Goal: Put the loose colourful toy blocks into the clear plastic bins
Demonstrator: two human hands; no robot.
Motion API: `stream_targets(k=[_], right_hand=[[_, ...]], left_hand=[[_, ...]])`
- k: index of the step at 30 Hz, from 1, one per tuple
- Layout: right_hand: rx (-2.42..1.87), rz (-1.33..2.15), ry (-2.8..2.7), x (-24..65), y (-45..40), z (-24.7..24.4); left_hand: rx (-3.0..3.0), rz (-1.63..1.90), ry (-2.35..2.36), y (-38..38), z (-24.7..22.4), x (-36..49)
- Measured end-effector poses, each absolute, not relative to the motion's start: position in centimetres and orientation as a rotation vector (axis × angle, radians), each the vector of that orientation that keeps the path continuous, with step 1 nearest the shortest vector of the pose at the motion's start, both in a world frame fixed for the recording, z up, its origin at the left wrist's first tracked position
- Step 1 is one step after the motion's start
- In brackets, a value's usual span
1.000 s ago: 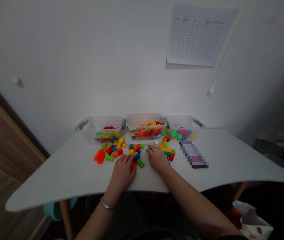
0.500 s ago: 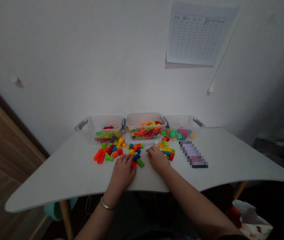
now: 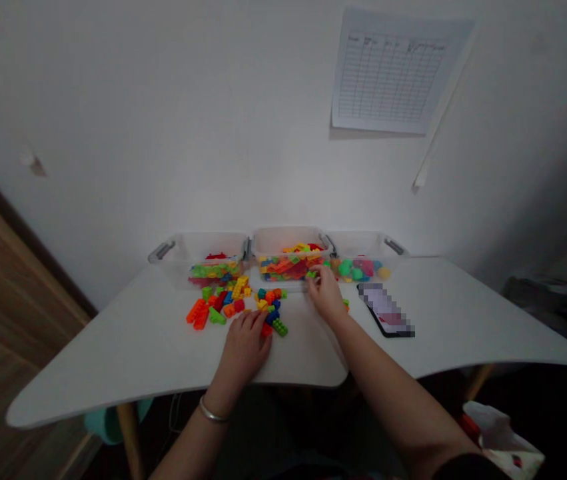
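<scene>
My right hand is closed at the fingertips on a small green toy brick, in front of the middle box. My left hand lies loosely on the table with its fingers extended, beside the middle pile of bricks. An orange-red brick sits right by its fingertips, partly covered. Just past that hand are a green brick and a blue brick. To the left spreads a pile with a yellow brick and an orange brick. Bricks on the right are mostly hidden behind my right hand.
Three clear plastic boxes stand against the wall: a left box and a middle box with colourful pieces, and a right box with rounded pieces. A phone lies right on the white table. A printed sheet hangs above.
My right hand has moved forward and slightly right, lifting toward the middle box with the green brick. My left hand has stayed in place beside the middle pile.
</scene>
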State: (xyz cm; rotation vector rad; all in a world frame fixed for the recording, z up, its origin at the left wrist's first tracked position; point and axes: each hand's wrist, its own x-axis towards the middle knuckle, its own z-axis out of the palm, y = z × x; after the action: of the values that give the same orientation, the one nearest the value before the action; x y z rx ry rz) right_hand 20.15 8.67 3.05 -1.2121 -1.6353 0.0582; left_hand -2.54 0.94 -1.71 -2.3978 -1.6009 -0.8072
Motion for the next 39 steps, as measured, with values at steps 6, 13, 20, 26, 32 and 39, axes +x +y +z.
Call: stream_targets(k=[6,13,20,26,32,39], right_hand=[[-1.225,-0.062,-1.608,22.7,11.7,7.5],[-1.333,-0.206,-1.686,24.0,13.3,8.6],[-1.49,-0.297,-1.88,23.1,13.2,7.8],[-1.489,-0.32,-1.914,22.6,12.7,6.4],[-1.45,-0.235,-1.87,22.5,13.0,5.6],[-1.334,-0.406,-1.76,20.0,8.8,3.3]], left_hand=[[-2.414,-0.778,-1.632,0.9,-1.5,-2.6],[-2.404,-0.817,-1.616,0.8,-1.6,-2.6],[-2.405,-0.813,-1.604,0.9,-1.7,-2.5],[-2.423,-0.799,-1.623,0.8,-1.3,-2.5],[-2.421,-0.798,-1.611,0.9,-1.5,-2.6],[-2.406,-0.789,-1.614,0.9,-1.6,-2.5]])
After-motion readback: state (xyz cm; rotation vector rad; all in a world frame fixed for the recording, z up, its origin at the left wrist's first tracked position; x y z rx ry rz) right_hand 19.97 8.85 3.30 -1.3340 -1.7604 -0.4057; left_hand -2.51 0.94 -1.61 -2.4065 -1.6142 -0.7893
